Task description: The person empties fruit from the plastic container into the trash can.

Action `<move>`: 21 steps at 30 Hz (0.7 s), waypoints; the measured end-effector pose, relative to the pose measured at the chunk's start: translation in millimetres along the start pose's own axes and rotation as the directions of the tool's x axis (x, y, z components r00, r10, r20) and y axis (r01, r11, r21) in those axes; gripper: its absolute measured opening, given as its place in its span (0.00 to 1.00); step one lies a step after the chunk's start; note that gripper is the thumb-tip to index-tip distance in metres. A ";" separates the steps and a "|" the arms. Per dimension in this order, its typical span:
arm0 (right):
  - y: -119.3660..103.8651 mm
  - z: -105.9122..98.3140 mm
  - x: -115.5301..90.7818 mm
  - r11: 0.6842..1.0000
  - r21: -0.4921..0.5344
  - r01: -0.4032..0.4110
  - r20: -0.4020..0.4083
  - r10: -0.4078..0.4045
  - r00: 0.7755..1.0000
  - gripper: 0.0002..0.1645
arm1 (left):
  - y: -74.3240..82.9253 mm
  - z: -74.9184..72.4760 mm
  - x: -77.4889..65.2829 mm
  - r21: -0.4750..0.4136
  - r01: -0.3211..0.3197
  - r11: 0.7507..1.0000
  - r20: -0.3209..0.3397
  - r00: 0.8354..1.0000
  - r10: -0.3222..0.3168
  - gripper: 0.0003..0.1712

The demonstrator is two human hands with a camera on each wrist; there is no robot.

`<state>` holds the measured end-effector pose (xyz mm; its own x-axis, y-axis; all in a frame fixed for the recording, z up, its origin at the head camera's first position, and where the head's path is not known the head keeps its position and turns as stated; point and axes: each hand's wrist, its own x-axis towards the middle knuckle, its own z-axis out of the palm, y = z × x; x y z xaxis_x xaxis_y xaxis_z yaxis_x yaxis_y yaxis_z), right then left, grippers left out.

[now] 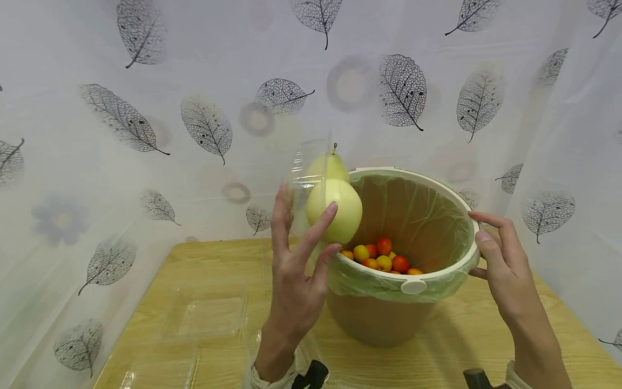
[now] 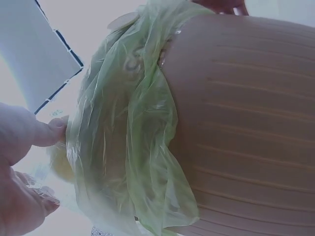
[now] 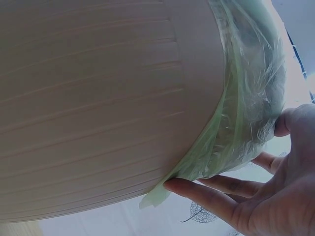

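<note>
A beige trash bin (image 1: 379, 319) with a green plastic liner (image 1: 413, 221) folded over its rim stands on the table. Small red, orange and yellow round fruits (image 1: 384, 247) lie inside it. At the bin's left rim, my left hand (image 1: 297, 281) holds a tilted clear plastic box (image 1: 302, 162), partly hard to see. Two pale yellow-green pears are at the box's opening: a front pear (image 1: 346, 200), touched by a fingertip, and a stemmed pear (image 1: 338, 166) behind it. My right hand (image 1: 507, 270) grips the right rim, thumb and fingers on the liner, also seen in the right wrist view.
Clear plastic trays (image 1: 209, 316) lie on the left part of the wooden table (image 1: 214, 251). A whitish sheet printed with dark leaves (image 1: 403, 92) hangs behind the table and along its sides.
</note>
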<state>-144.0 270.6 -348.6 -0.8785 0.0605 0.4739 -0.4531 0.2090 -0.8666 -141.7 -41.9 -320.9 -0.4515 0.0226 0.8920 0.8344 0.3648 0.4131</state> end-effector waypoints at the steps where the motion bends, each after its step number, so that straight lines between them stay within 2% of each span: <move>1: 0.0 1.0 0.2 1.000 0.000 0.000 0.001 0.000 1.000 0.24 | -0.1 -1.0 -0.1 0.007 0.000 1.000 0.001 1.000 0.000 0.33; 8: 0.4 5.8 0.5 0.999 -0.043 -0.001 0.015 0.001 1.000 0.24 | -1.4 -7.2 -2.2 0.052 -0.002 0.999 0.001 1.000 0.002 0.33; 12: 1.7 5.3 0.3 0.998 -0.069 0.003 0.019 -0.001 1.000 0.24 | -4.6 -9.3 -1.8 0.037 -0.013 0.999 -0.043 0.999 0.015 0.35; 15: 2.8 3.0 0.3 0.998 -0.060 0.002 0.018 -0.001 1.000 0.24 | -7.8 -11.8 -1.0 -0.007 0.002 1.000 -0.104 0.995 -0.003 0.38; 17: 3.5 1.2 0.5 0.999 -0.051 0.001 0.016 0.000 1.000 0.24 | -9.7 -14.4 -0.9 -0.071 0.032 0.997 -0.141 0.989 -0.042 0.39; 21: 4.1 -1.9 1.5 1.000 -0.031 0.004 0.014 -0.004 1.000 0.24 | -13.5 -23.4 -1.0 -0.244 0.096 0.965 -0.190 0.971 -0.144 0.40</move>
<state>-146.9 273.4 -351.2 -0.8786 0.0464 0.4753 -0.4522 0.2393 -0.8592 -145.1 -68.6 -323.0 -0.4989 -0.2071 0.8416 0.8392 0.1272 0.5288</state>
